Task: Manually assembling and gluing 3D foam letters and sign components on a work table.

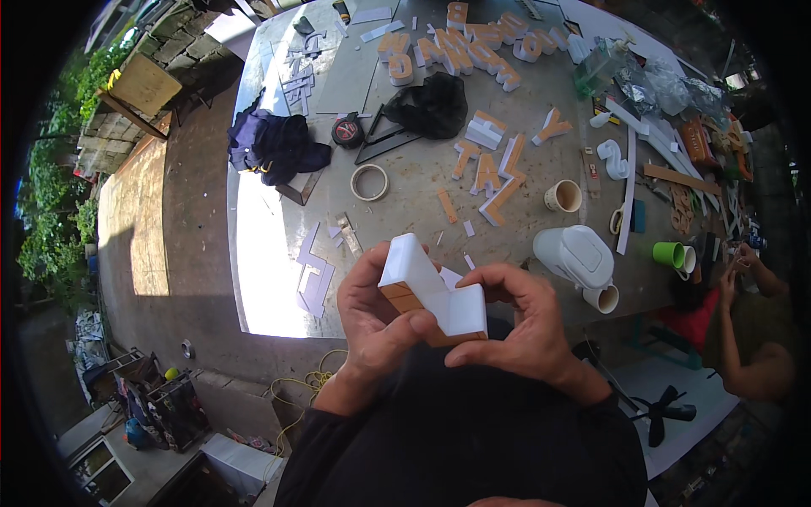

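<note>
Close in front of my body I hold a white block letter [446, 311] with a brown face, its angled shape tilted in the air. My left hand [372, 317] is closed around its left side, thumb pressed against the brown face. On the other end my right hand [532, 325] grips it between thumb and fingers. Which letter it is, I cannot tell. Beyond my hands, several similar brown-faced letters [487, 173] lie on the grey table [405, 203]. White flat offcuts [314, 283] are to the left of my left hand.
A tape roll [370, 182], tape measure [346, 131], dark cap [274, 144] and black mesh [429, 106] lie beyond. More letters [465, 46] cluster at the far edge. A white pitcher [574, 256], paper cup [563, 196] and green mug [667, 253] stand right, near another person's arm [748, 363].
</note>
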Motion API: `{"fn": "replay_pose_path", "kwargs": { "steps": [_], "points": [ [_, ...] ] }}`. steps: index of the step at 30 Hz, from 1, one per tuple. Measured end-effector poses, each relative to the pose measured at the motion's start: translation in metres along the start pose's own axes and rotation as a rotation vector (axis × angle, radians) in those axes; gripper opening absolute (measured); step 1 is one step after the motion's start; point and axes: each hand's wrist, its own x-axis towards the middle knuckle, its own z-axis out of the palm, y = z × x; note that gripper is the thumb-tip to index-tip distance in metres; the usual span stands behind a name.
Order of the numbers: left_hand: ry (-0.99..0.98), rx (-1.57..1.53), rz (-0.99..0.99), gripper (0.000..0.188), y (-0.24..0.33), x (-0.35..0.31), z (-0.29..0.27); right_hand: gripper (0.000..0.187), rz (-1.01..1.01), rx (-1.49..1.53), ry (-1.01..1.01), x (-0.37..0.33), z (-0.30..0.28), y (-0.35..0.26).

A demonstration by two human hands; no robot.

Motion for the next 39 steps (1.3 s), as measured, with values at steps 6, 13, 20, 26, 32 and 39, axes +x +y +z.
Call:
{"fn": "replay_pose_path", "kwargs": {
  "steps": [6, 13, 20, 26, 32, 39],
  "points": [
    [-0.002, -0.15, -0.239, 0.07, 0.012, 0.002, -0.002, 0.052, -0.176, -0.049, -0.03, 0.003, -0.005, -0.006],
    [-0.051, -0.254, -0.34, 0.068, 0.014, 0.004, 0.004, 0.035, -0.27, -0.137, -0.051, 0.003, -0.01, -0.003],
    [-0.071, -0.272, -0.369, 0.066, 0.011, 0.009, 0.003, 0.035, -0.273, -0.163, -0.075, 0.006, -0.01, -0.001],
    [-0.031, -0.326, -0.387, 0.052, -0.008, 0.016, 0.003, 0.033, -0.282, -0.217, -0.041, 0.01, -0.013, 0.012],
    [0.053, -0.404, -0.421, 0.036, -0.033, 0.03, 0.006, 0.031, -0.253, -0.168, 0.045, 0.015, -0.015, 0.039],
    [0.133, -0.395, -0.352, 0.027, -0.046, 0.031, 0.02, 0.031, -0.137, 0.044, 0.088, 0.006, -0.02, 0.071]
  ]
}}
